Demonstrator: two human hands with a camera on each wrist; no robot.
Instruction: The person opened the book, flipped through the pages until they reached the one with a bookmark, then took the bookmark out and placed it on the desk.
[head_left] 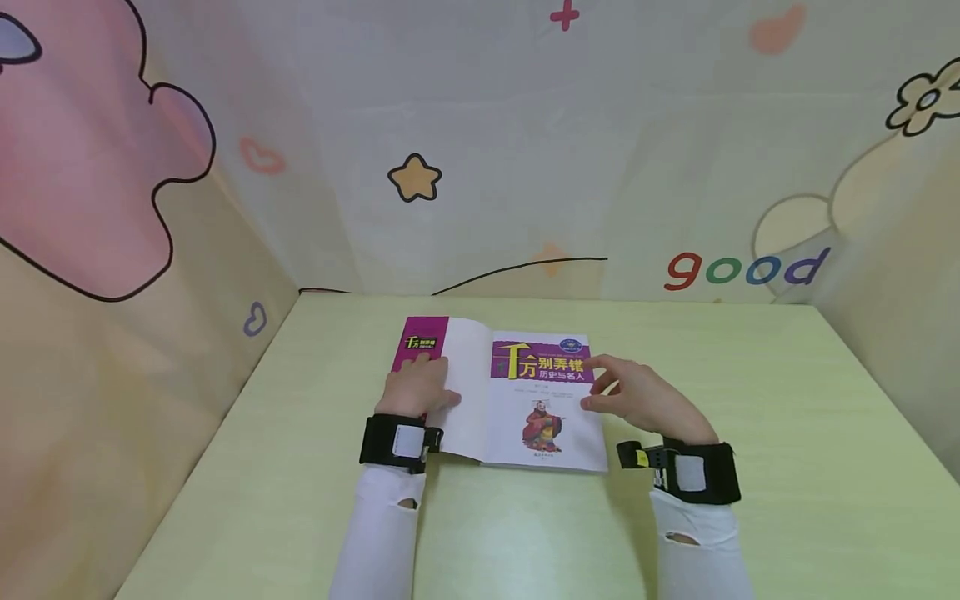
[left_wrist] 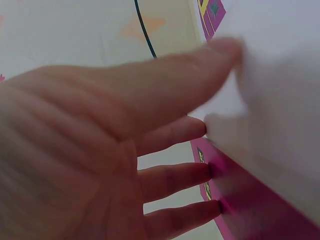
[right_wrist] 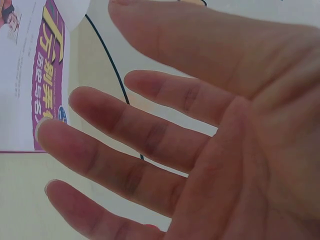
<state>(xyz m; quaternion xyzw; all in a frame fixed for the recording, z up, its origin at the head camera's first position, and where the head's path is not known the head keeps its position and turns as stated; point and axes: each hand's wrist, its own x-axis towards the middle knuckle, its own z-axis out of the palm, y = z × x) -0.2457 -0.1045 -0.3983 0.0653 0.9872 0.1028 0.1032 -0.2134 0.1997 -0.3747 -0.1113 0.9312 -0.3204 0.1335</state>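
An open book (head_left: 543, 408) lies on the table, its right page bearing a purple title band, yellow and white characters and a small robed figure. To the left spreads the white inner side of the cover (head_left: 468, 383), with a purple flap (head_left: 427, 327) along its outer edge. My left hand (head_left: 416, 387) rests on that flap and cover. In the left wrist view its thumb (left_wrist: 200, 65) touches the white surface, and several fingertips touch the flap. My right hand (head_left: 645, 396) is at the page's right edge, fingers spread and slightly bent; in the right wrist view it holds nothing.
The pale yellow-green table (head_left: 525, 533) carries the book near its middle. Behind and at both sides hangs a printed cloth (head_left: 510, 125) with a star, hearts and the word "good". Black straps (head_left: 701, 473) with small cameras sit on both wrists.
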